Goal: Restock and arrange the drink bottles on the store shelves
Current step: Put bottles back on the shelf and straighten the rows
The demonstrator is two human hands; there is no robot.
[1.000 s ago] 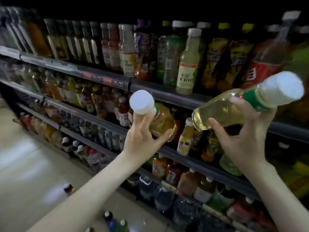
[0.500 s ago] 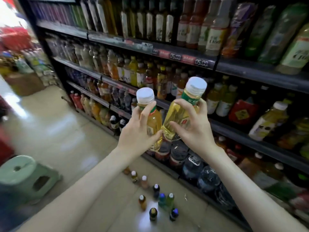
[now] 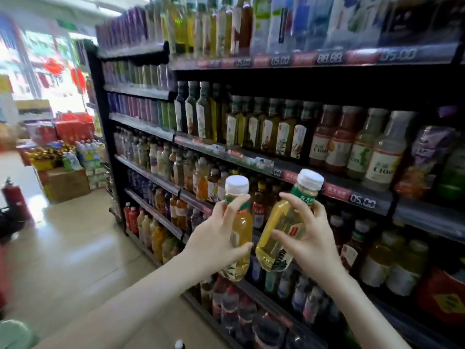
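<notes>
Yellow bottle (image 3: 245, 227) partly hidden by left hand (image 3: 216, 245).

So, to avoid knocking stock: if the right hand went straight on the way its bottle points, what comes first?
Likely the black shelf rail with red price tags, just past the white cap of the clear yellow-drink bottle the right hand grips; depth is unclear.

Glossy beige floor (image 3: 75, 248) spreads across the left. Far left, daylight glares through the glass storefront (image 3: 30, 59), hung with red decorations (image 3: 54, 66). Cardboard boxes (image 3: 68, 183) stand beneath, a red fire extinguisher (image 3: 13, 195) beside them, and a green stool (image 3: 15, 335) near left.
</notes>
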